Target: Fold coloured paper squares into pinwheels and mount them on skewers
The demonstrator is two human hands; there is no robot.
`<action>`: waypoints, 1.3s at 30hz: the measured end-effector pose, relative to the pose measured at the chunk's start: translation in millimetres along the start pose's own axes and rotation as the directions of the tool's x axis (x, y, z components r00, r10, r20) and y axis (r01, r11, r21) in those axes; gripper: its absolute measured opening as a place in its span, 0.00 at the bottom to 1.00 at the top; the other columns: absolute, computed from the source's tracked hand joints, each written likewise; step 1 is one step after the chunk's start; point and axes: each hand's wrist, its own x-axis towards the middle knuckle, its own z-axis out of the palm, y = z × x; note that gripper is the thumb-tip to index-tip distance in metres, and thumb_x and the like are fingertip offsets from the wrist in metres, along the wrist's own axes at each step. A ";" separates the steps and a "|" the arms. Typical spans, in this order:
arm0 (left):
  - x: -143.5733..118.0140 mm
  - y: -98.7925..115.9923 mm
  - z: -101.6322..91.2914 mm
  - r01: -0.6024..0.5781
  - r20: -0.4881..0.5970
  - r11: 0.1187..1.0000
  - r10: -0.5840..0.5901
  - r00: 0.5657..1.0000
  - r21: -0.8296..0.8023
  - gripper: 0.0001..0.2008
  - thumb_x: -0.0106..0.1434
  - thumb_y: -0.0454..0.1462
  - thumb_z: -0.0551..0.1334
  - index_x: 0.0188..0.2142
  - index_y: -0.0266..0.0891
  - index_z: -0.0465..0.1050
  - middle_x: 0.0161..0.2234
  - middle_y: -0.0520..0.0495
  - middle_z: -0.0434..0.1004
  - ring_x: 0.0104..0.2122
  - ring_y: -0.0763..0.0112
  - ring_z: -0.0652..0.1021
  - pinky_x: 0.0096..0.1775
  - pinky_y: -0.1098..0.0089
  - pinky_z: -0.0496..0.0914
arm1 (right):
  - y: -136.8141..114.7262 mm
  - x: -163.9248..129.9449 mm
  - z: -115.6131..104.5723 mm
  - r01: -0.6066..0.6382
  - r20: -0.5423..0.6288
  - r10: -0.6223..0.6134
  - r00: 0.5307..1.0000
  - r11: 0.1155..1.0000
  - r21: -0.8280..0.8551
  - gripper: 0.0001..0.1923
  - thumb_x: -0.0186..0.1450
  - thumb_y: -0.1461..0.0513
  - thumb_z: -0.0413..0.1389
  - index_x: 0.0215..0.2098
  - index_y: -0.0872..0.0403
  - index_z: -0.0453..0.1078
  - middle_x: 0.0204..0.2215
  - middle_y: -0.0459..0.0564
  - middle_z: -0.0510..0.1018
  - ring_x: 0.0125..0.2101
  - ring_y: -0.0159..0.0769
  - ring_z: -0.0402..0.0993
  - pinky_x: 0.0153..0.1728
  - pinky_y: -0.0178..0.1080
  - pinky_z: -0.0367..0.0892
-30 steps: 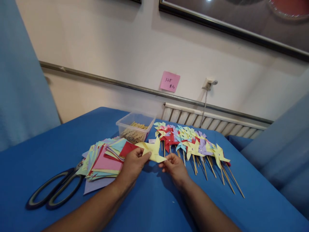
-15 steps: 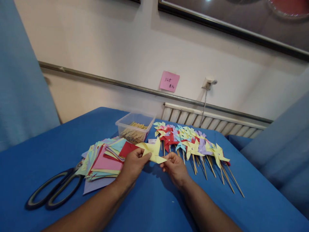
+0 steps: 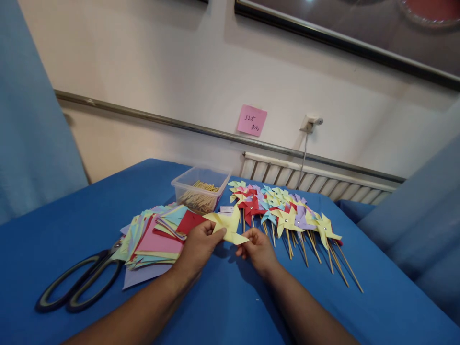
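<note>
Both hands, left hand [image 3: 196,247] and right hand [image 3: 259,249], are pinched shut on a yellow paper pinwheel [image 3: 228,225], kept raised just right of the paper stack [image 3: 154,237], probably so the folds hold.

A blue table [image 3: 72,211] fills the lower part of the frame. At lower left lie large scissors [image 3: 77,287] with dark handles, their blades tucked under a fanned stack of coloured paper squares [image 3: 154,237]. Just behind the stack, near the middle, stands a clear plastic box [image 3: 200,189] holding thin wooden sticks. To its right a heap of finished pinwheels [image 3: 283,211] on sticks spreads toward the right edge of the table. On the pale wall above, a pink note [image 3: 252,120] hangs over a metal rail [image 3: 143,116]; a white socket [image 3: 311,123] sits to its right, above a white radiator [image 3: 309,179].
</note>
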 end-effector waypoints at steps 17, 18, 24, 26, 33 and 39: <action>0.3 1.0 0.6 0.035 0.004 0.999 -0.035 0.999 -0.029 0.12 0.48 0.42 0.65 0.27 0.35 0.69 0.20 0.55 0.70 0.20 0.77 0.67 0.23 0.76 0.59 | 9.7 3.6 -8.3 0.007 0.009 -0.005 1.000 0.983 -0.182 0.07 0.53 0.60 0.55 0.26 0.54 0.61 0.16 0.40 0.72 0.14 0.26 0.68 0.14 0.27 0.54; 0.2 1.3 0.7 0.036 0.005 0.999 -0.036 0.999 -0.027 0.12 0.48 0.42 0.65 0.27 0.35 0.69 0.20 0.55 0.71 0.20 0.77 0.67 0.23 0.76 0.59 | 10.7 3.9 -8.6 0.009 0.012 -0.007 1.000 0.982 -0.190 0.07 0.53 0.60 0.55 0.26 0.54 0.62 0.17 0.41 0.73 0.15 0.27 0.69 0.15 0.27 0.56; -1.7 4.9 1.6 0.029 -0.008 0.999 -0.029 1.000 -0.025 0.12 0.48 0.42 0.65 0.26 0.35 0.69 0.20 0.54 0.70 0.19 0.76 0.67 0.22 0.75 0.59 | 16.9 4.9 -11.8 0.020 0.057 -0.005 0.998 0.964 -0.264 0.07 0.55 0.58 0.53 0.28 0.54 0.62 0.21 0.44 0.75 0.18 0.29 0.70 0.18 0.29 0.59; -2.0 5.4 1.3 0.033 -0.010 0.999 -0.033 0.999 -0.025 0.12 0.48 0.42 0.65 0.26 0.35 0.69 0.20 0.54 0.70 0.19 0.77 0.66 0.22 0.75 0.59 | 17.0 3.9 -12.7 0.031 0.084 -0.005 0.996 0.952 -0.306 0.06 0.56 0.59 0.52 0.29 0.54 0.63 0.22 0.45 0.75 0.19 0.29 0.70 0.19 0.29 0.59; -1.4 4.5 -0.2 0.037 -0.026 0.999 -0.038 0.999 -0.020 0.13 0.47 0.43 0.66 0.25 0.36 0.68 0.18 0.56 0.69 0.16 0.78 0.65 0.20 0.76 0.57 | 11.3 0.1 -13.8 0.143 0.125 -0.089 0.988 0.834 -0.532 0.04 0.55 0.67 0.53 0.28 0.54 0.69 0.24 0.44 0.73 0.25 0.32 0.69 0.25 0.32 0.61; -1.8 6.7 0.9 0.034 -0.026 0.999 -0.034 0.999 -0.011 0.13 0.46 0.43 0.66 0.23 0.37 0.67 0.16 0.58 0.66 0.16 0.78 0.64 0.19 0.76 0.56 | 3.8 -3.3 -16.0 0.215 0.193 -0.109 0.975 0.679 -0.702 0.08 0.55 0.70 0.54 0.29 0.55 0.73 0.30 0.48 0.75 0.28 0.33 0.70 0.29 0.32 0.62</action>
